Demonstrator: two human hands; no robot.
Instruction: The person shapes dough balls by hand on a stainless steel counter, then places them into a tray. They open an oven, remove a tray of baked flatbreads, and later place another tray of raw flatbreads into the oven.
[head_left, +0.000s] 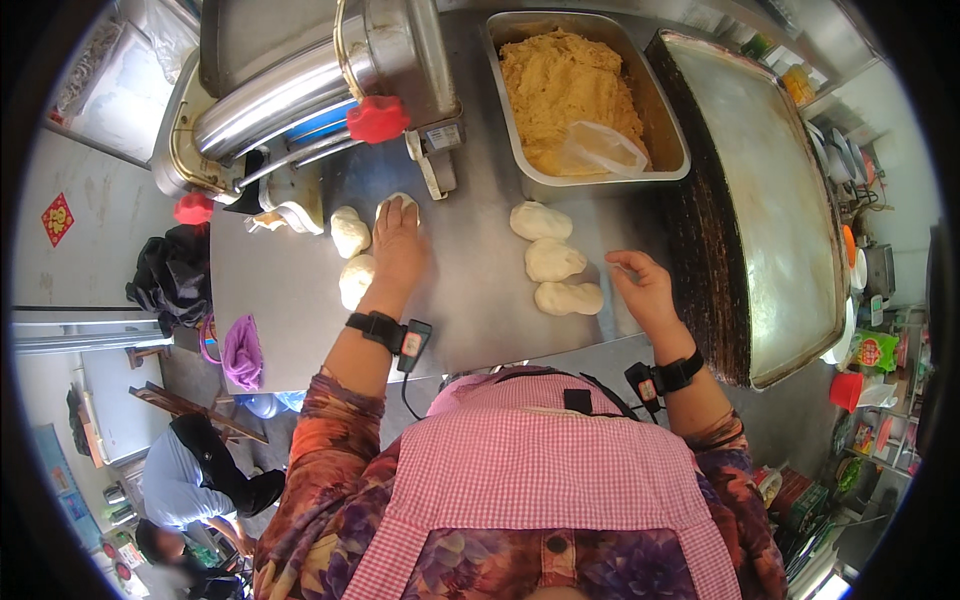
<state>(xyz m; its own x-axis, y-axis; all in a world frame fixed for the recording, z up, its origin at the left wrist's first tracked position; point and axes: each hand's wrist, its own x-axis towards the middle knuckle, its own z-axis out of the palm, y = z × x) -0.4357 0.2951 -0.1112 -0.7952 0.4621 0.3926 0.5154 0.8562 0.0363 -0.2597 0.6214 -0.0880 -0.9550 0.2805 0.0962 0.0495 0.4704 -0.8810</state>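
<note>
My left hand (398,240) lies over a dough piece (387,201) left of centre on the steel worktable (465,270), fingers together on it and hiding most of it. Beside that hand sit two more pale dough pieces, one upper left (349,231), another lower (354,281). To the right, three oblong dough pieces form a column: top (541,219), middle (554,260) and bottom (567,297). My right hand (642,285) hovers just right of this column, fingers loosely bent and apart, holding nothing.
A steel roller machine (280,95) with red knobs occupies the back left. A metal tub of yellow mixture (570,80) and stacked trays (760,200) are at back and right. Purple cloth (242,352) lies at the left edge. A person (190,480) is at lower left.
</note>
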